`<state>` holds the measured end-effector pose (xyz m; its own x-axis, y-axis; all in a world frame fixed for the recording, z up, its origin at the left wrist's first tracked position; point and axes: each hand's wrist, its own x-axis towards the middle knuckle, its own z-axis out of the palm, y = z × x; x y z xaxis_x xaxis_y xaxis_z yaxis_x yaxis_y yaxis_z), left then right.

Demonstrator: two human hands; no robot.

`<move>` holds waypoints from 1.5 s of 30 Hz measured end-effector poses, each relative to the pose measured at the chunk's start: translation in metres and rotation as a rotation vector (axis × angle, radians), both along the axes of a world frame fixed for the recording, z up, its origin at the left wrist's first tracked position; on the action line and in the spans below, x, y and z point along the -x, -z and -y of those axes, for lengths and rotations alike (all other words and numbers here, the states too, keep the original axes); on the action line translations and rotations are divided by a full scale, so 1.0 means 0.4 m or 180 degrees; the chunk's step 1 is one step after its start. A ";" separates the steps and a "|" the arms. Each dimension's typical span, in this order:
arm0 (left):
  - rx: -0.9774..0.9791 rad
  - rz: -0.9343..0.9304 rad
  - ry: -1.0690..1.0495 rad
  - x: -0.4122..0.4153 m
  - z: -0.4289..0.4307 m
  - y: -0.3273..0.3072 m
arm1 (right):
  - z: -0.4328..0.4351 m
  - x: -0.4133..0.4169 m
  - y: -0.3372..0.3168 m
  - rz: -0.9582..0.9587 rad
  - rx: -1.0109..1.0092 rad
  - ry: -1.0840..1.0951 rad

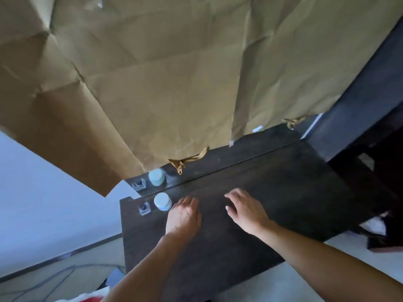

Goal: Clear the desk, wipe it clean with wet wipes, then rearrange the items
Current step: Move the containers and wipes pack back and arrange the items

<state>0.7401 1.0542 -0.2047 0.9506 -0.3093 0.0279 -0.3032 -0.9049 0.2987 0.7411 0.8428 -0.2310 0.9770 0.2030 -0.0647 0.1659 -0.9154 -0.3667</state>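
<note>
My left hand (pixel 183 216) and right hand (pixel 246 212) are both over the dark tabletop (pixel 272 192), palms down, fingers loosely spread and holding nothing. I can't tell whether they rest on the wood or hang just above it. The left fingertips are just beside the white jar (pixel 162 201); whether they touch it I can't say.

The jar stands upright at the far left corner, and the small glass bottle (pixel 144 208) stands just left of it. Both are repeated in the strip of mirror (pixel 218 162) at the far edge, below the creased brown paper (pixel 152 83) that covers the rest of the glass. I see no wet wipes.

I expect the jar to be light and stiff, with smooth sides that could slip if my fingers are damp. I would take it from above, with my thumb on the near side and my fingers on the far side, below the lid rather than by the lid alone, in case that is loose.

The bottle looks square and clear, so I take it for glass: breakable, narrow at the base and easy to knock over. It stands near the left edge. I'd pinch its body between thumb and two fingers, not its dark cap, and lift straight up.
</note>
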 end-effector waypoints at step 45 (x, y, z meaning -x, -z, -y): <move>0.0329 -0.0077 0.0623 -0.260 1.402 -0.072 | 1.400 -0.382 -0.161 0.0554 0.0800 0.0635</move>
